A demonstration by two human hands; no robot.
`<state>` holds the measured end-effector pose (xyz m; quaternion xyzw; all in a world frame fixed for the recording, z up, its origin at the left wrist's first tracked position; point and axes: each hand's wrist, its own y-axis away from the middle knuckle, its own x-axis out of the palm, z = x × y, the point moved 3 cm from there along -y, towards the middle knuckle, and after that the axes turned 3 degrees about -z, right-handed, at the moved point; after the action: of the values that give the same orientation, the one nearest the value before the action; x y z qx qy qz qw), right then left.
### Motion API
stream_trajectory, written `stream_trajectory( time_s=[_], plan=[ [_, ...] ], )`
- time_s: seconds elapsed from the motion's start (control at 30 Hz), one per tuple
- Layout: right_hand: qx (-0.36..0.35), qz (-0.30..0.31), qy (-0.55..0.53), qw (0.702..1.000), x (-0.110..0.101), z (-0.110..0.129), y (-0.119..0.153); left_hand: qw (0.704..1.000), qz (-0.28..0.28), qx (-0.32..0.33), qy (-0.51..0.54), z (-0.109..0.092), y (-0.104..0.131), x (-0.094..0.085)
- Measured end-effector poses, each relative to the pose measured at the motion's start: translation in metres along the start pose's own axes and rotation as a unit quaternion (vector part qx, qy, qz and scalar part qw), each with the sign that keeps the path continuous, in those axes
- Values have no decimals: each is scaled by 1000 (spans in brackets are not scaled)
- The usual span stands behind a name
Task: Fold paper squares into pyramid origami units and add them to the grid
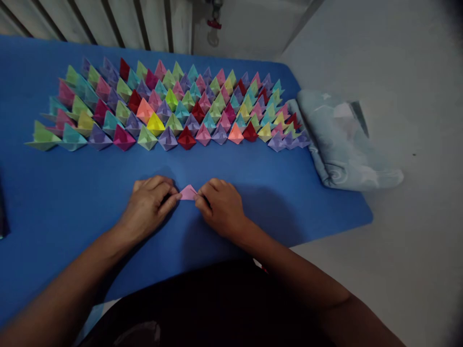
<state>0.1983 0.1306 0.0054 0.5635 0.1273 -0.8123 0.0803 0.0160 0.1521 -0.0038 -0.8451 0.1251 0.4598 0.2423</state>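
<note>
A small pink piece of folded paper (188,193) is stretched between my two hands, a pointed peak upward in its middle. My left hand (151,200) pinches its left corner between thumb and fingers. On the other side, my right hand (219,205) is closed on the right corner. The fingertips hide both ends of the paper. Beyond my hands stand rows of folded paper boats (187,138) in many colours, packed close together, each with a pointed peak in the middle.
All this is on a blue surface (108,193) with a rounded right edge. A folded pale blue patterned cloth (336,144) lies at the right, partly over that edge. Behind stand a white radiator (108,24) and a red valve handle (214,23). A dark object (3,212) shows at far left.
</note>
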Motion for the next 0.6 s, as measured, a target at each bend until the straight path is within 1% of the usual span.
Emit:
stream_trajectory(
  time_s=[0.17, 0.37, 0.6],
  plan=[
    [8, 6, 9, 1000, 1, 1, -1, 1000, 7, 1, -15, -1, 0, 1],
    [9, 16, 15, 1000, 0, 2, -1, 1000, 17, 10, -5, 0, -1, -1],
    [9, 13, 20, 1000, 0, 3, 0, 999, 8, 9, -50, -2, -1, 1]
  ],
)
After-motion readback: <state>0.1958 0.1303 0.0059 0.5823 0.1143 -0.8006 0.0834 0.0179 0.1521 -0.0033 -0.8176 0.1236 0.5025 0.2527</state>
